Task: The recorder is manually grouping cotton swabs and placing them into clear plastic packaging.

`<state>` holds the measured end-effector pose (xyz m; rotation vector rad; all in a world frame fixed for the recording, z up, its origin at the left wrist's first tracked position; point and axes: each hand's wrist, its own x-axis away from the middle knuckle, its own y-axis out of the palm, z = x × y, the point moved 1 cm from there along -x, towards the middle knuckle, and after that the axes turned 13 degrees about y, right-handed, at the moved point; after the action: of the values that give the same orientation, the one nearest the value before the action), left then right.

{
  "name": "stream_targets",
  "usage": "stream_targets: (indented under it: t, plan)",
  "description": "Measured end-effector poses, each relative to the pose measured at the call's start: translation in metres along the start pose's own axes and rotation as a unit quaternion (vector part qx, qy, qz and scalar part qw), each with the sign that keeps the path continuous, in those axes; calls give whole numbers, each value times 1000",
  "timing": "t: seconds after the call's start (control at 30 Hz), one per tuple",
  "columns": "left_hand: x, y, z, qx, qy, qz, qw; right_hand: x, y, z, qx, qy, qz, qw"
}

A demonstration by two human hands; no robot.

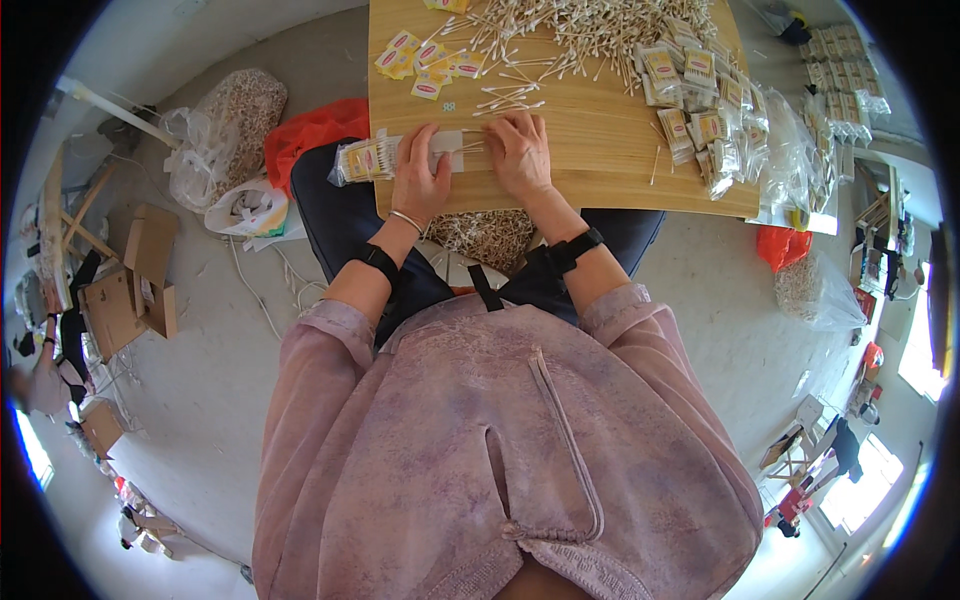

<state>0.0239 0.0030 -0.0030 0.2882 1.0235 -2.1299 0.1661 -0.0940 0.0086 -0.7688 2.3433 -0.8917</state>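
Near the table's front edge, my left hand (422, 178) is curled over a clear plastic bag (449, 142), with the thumb apart from the fingers. Left of it, packets of cotton swabs with yellow cards (362, 160) lie partly under the fingers. My right hand (520, 158) is closed, its fingertips bent down on a few cotton swabs (474, 142) that point toward the bag. The fingers hide how many it holds. Just beyond the hands lie loose cotton swabs (510, 98) and several yellow cards (428, 68).
A big heap of cotton swabs (590, 30) covers the table's far side. Filled packets (700, 90) pile up at the right. Beside the table stand a clear bag of swabs (240, 115), a red bag (315, 130) and cardboard boxes (140, 275). More swabs (480, 238) sit below the table edge.
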Motion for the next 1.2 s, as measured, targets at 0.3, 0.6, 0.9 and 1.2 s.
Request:
stream_targets:
  t: [0.3,0.6,0.9,1.2]
  plan:
    - [-3,-1,0,25,-2,17,1000,1,7,4,13,19,-8,1000]
    - [-4,-3,4,-12,25,10,1000,19,4,-10,41,-13,-39,998]
    - [-4,-3,6,-16,32,11,999,14,6,2,7,-1,7,1000]
    - [-3,-1,4,-25,31,4,999,12,2,8,-27,-9,-27,999]
